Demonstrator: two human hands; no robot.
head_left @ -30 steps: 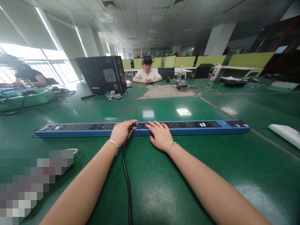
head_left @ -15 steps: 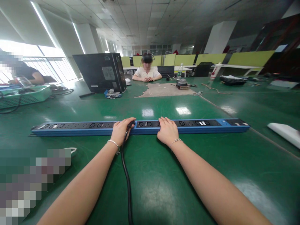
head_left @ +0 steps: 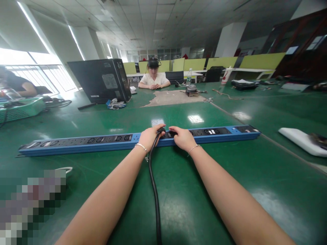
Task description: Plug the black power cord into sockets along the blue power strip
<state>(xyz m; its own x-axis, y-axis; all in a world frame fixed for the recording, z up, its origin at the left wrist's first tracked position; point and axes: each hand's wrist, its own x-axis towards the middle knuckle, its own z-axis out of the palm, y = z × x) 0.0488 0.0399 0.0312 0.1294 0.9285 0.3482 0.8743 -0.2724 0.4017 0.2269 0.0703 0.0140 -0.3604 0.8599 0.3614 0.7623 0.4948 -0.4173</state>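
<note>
A long blue power strip (head_left: 76, 148) with black sockets lies across the green table. My left hand (head_left: 150, 136) is closed round the black plug (head_left: 161, 130) at the end of a thick black cable (head_left: 154, 183), just over the middle of the strip. Whether the plug sits in a socket I cannot tell. The cable runs down toward me between my forearms. Just right of the plug, my right hand (head_left: 182, 137) rests at the strip, thumb and fingers bent and apart, with nothing seen between them.
Behind the strip stand a black computer case (head_left: 99, 81), grey-blue gloves (head_left: 116, 104) and a bottle (head_left: 189, 77). A green basket (head_left: 22, 109) is at left, a white object (head_left: 300, 139) at right. One person (head_left: 154, 80) sits opposite, another (head_left: 19, 83) at far left.
My left hand has moved right along the strip with the plug, nearer my right hand. The right hand's fingers have bent inward. The view has shifted and the strip appears more slanted.
</note>
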